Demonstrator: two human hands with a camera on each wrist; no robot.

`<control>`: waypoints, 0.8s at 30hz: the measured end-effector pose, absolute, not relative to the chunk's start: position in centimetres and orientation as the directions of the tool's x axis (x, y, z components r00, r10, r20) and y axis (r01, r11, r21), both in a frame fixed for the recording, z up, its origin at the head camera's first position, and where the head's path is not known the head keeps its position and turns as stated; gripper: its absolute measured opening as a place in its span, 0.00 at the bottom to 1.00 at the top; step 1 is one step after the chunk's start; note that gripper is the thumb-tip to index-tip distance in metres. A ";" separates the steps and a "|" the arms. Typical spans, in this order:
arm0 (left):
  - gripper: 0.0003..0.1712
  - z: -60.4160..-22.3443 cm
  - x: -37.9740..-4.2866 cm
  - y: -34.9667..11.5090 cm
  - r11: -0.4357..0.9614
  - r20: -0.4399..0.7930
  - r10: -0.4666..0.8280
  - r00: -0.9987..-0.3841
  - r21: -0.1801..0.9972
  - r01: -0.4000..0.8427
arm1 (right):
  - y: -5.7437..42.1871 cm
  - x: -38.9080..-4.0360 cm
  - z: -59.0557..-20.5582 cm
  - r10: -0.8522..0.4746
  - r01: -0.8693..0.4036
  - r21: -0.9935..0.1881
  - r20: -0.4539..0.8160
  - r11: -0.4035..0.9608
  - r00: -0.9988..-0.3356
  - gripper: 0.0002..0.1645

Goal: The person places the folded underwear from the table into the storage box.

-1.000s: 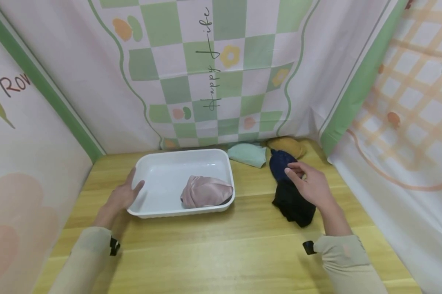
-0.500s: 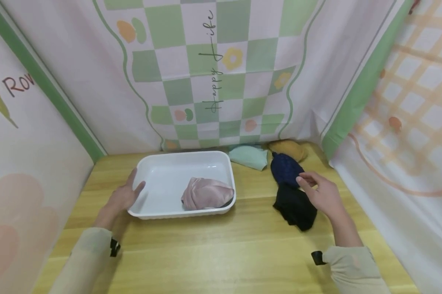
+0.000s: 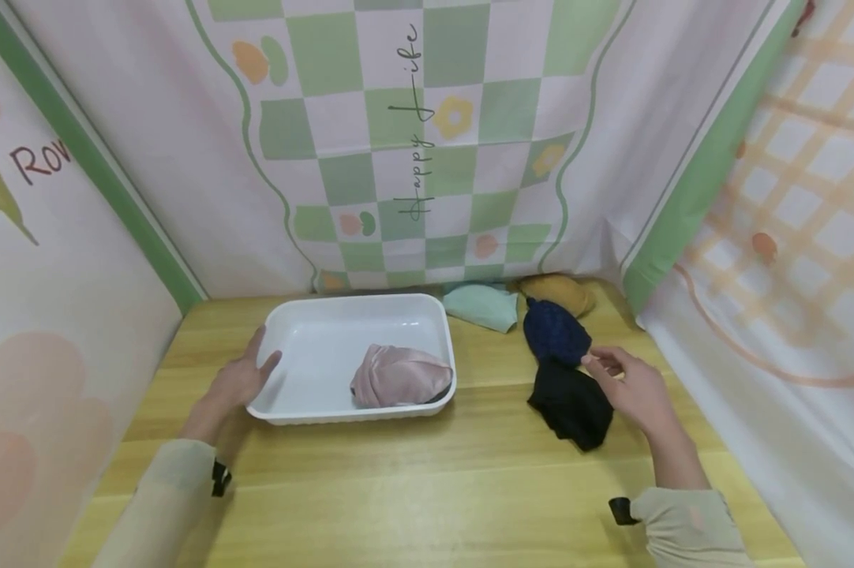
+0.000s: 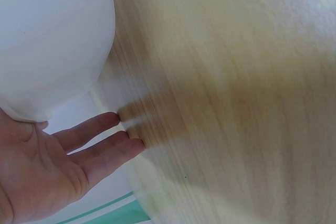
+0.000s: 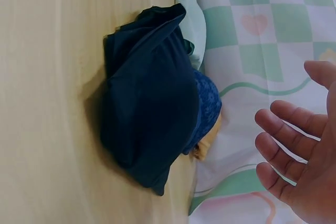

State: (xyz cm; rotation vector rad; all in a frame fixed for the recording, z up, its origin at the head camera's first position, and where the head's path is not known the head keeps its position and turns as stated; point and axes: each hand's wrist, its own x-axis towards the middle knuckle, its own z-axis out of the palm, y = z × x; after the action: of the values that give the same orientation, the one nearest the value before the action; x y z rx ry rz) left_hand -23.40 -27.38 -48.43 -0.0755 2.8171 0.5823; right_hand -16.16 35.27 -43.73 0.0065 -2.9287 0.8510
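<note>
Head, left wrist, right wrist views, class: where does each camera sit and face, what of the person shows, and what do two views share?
Head: worn on the head, facing forward and down at a glossy white rectangular tray; left hand, right hand and both beige sleeves show.
Left wrist: on that wrist, facing the tray's outside and wood-grain table; left hand shows.
Right wrist: on that wrist, facing a crumpled black cloth; right hand shows.
Head and right wrist share the black cloth.

Light was soft — blurred shadows fell on the tabletop [image 4: 252, 129] just beyond the left hand [image 4: 52, 166], pale glare farther off.
</note>
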 end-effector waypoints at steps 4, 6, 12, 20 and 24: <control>0.52 -48.5 -23.4 -27.5 0.921 -0.259 0.013 -0.966 0.380 -0.090 | 35.6 -16.2 -44.3 0.021 -0.004 -0.529 0.041 0.849 -0.999 0.42; 0.52 -48.5 -23.3 -27.4 0.922 -0.253 0.016 -0.967 0.379 -0.083 | 35.8 -16.2 -44.5 0.020 0.004 -0.518 0.026 0.855 -0.999 0.43; 0.51 -48.5 -23.3 -27.3 0.923 -0.252 0.015 -0.968 0.376 -0.083 | 36.0 -16.2 -45.1 -0.010 -0.004 -0.474 -0.010 0.881 -1.000 0.47; 0.52 -48.5 -23.5 -27.4 0.923 -0.253 0.014 -0.967 0.375 -0.085 | 36.3 -15.6 -45.9 -0.023 0.001 -0.406 -0.055 0.914 -0.998 0.56; 0.52 -48.5 -23.5 -27.4 0.920 -0.260 0.013 -0.966 0.381 -0.090 | 36.2 -15.5 -46.3 -0.025 0.015 -0.369 -0.103 0.929 -0.994 0.60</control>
State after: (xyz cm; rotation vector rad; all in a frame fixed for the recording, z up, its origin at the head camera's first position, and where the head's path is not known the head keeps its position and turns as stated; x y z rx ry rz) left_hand -23.55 -27.44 -48.53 -0.0578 2.8224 0.5783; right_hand -15.47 36.20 -46.30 0.0087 -3.1894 0.6114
